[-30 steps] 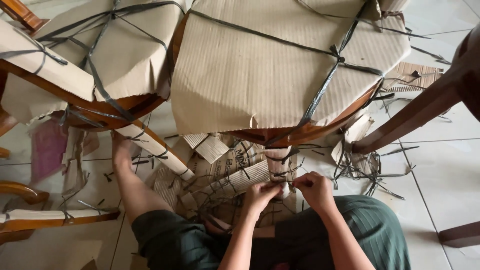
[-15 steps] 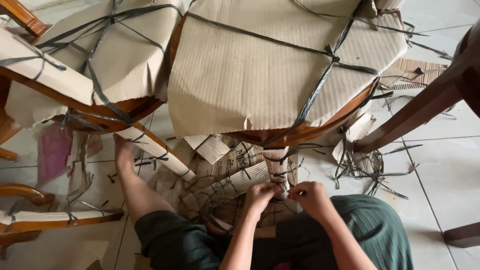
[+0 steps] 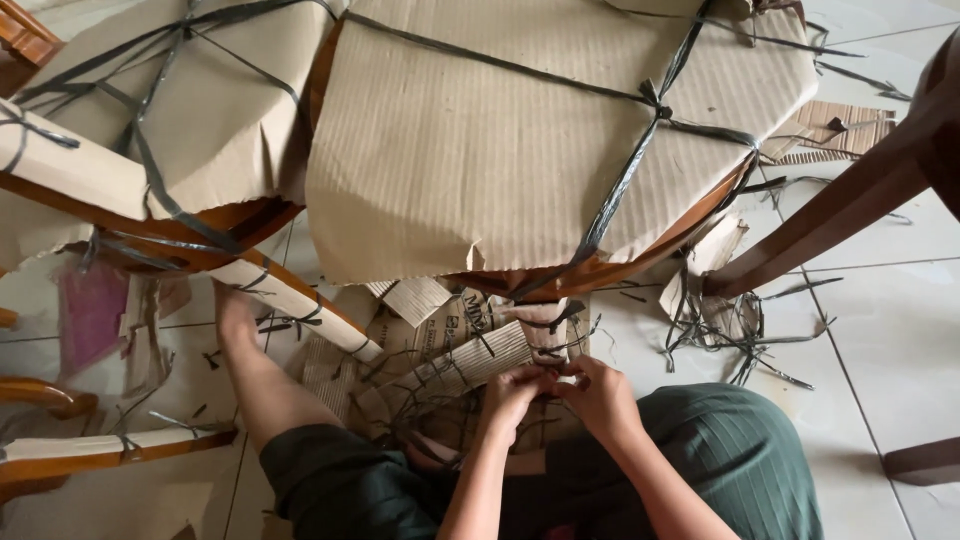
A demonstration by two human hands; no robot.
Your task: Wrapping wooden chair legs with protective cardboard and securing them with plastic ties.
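Observation:
A wooden chair wrapped in brown corrugated cardboard (image 3: 470, 150) stands in front of me, tied with dark plastic strapping (image 3: 625, 180). Its cardboard-wrapped front leg (image 3: 545, 325) comes down just above my hands. My left hand (image 3: 513, 392) and my right hand (image 3: 597, 397) meet at the foot of that leg, fingers pinched on the dark strapping wound around it. I sit on the floor in a dark green garment, my bare left leg (image 3: 255, 375) stretched out under the chairs.
A second wrapped chair (image 3: 190, 110) stands at the left, its wrapped leg (image 3: 300, 305) slanting down. Torn cardboard and cut strapping (image 3: 730, 330) litter the tiled floor. A dark wooden leg (image 3: 850, 200) crosses the right side. More wooden parts (image 3: 70, 450) lie at lower left.
My right hand has moved left to meet my left hand at the wrapped leg. The view has shifted slightly right and down.

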